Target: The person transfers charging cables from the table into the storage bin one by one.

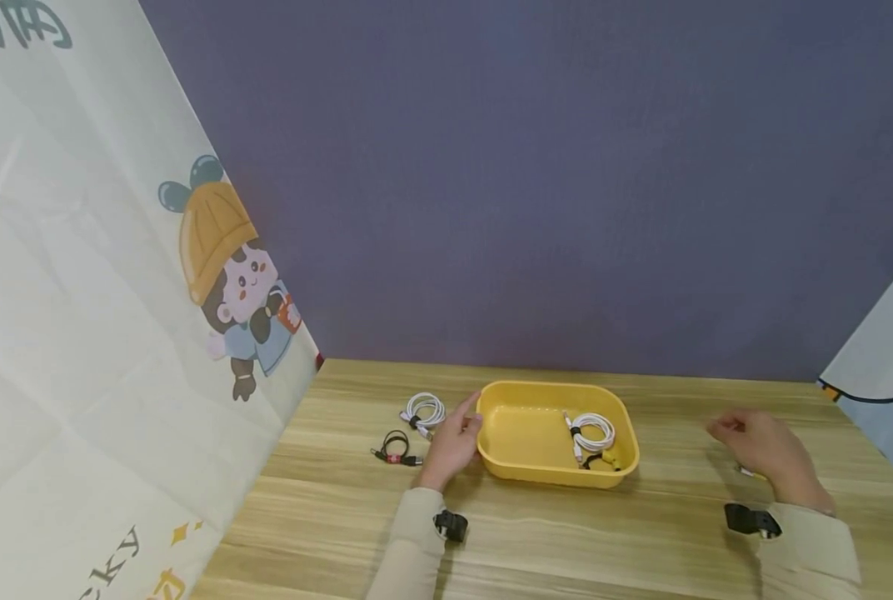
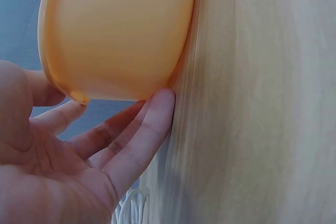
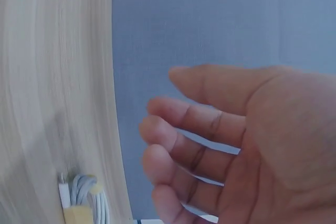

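My left hand [image 1: 452,446] is at the left end of a yellow plastic tray [image 1: 521,475]. In the left wrist view its thumb rests at the tray's rim and its long fingers [image 2: 152,124] lie against the outer end wall. In the tray's right half lie a coiled white cable [image 1: 599,432] with a black tie and a small yellow-and-black item [image 1: 610,458]. To the right of the tray my right hand [image 1: 769,450] hovers over the table, fingers loosely bent, nothing between them. Partly hidden beneath it lies a bundled pale cable [image 3: 84,195] with a yellow part.
Left of the tray, a coiled white cable [image 1: 426,410] and a small black cable [image 1: 396,450] with a red band lie on the wooden table [image 1: 566,542]. A dark blue-grey panel [image 1: 536,208] rises behind the table. A printed white sheet [image 1: 79,275] stands on the left.
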`<action>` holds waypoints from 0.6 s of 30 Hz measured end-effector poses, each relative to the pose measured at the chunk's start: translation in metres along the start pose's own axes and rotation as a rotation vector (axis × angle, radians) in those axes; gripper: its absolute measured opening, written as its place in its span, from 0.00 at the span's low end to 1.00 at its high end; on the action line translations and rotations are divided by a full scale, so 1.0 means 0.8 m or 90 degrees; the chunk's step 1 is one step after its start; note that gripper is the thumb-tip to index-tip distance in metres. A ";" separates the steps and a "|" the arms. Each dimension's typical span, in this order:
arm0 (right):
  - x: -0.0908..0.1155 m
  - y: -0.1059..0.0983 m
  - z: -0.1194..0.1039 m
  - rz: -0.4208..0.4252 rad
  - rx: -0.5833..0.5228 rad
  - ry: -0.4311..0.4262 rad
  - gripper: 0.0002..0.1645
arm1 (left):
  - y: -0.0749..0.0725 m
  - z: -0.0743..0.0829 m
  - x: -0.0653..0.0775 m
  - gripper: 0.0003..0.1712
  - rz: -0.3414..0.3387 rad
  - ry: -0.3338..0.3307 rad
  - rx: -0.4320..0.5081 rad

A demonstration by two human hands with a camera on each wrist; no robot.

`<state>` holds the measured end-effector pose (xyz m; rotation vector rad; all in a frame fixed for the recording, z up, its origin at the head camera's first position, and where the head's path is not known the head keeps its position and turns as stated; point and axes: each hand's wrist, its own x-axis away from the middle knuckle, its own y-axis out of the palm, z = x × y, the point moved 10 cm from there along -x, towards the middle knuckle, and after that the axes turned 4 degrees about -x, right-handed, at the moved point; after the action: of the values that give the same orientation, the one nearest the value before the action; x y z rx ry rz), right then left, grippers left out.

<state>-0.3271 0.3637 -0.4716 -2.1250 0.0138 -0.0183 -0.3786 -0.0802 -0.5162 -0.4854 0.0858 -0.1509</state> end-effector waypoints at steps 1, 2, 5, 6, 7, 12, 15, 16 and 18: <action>0.000 -0.001 0.004 -0.004 0.003 0.006 0.30 | 0.000 0.000 0.000 0.27 0.001 -0.001 0.000; 0.001 -0.001 0.008 -0.007 0.007 0.012 0.30 | 0.000 0.000 0.000 0.27 0.001 -0.001 -0.001; 0.003 -0.002 0.019 -0.015 0.011 0.030 0.27 | 0.000 0.000 0.000 0.27 0.002 0.000 -0.004; 0.004 -0.002 0.022 -0.015 0.013 0.036 0.26 | 0.000 0.000 0.000 0.27 0.002 0.001 -0.004; 0.005 -0.002 0.025 -0.016 0.014 0.040 0.25 | 0.000 0.000 0.000 0.27 0.002 0.001 -0.005; 0.007 0.000 0.040 -0.037 0.009 0.065 0.23 | -0.001 0.001 0.002 0.27 -0.002 0.003 0.000; 0.006 0.003 0.049 -0.060 0.002 0.084 0.25 | -0.001 0.002 0.002 0.27 -0.004 0.001 0.002; 0.006 0.004 0.051 -0.066 0.001 0.088 0.26 | -0.002 0.002 0.002 0.27 -0.004 0.000 0.002; 0.006 0.004 0.056 -0.074 0.001 0.100 0.28 | -0.002 0.002 0.003 0.27 -0.004 0.000 0.002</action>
<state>-0.3216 0.4000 -0.4981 -2.1150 -0.0171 -0.2536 -0.3766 -0.0812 -0.5142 -0.4819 0.0837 -0.1570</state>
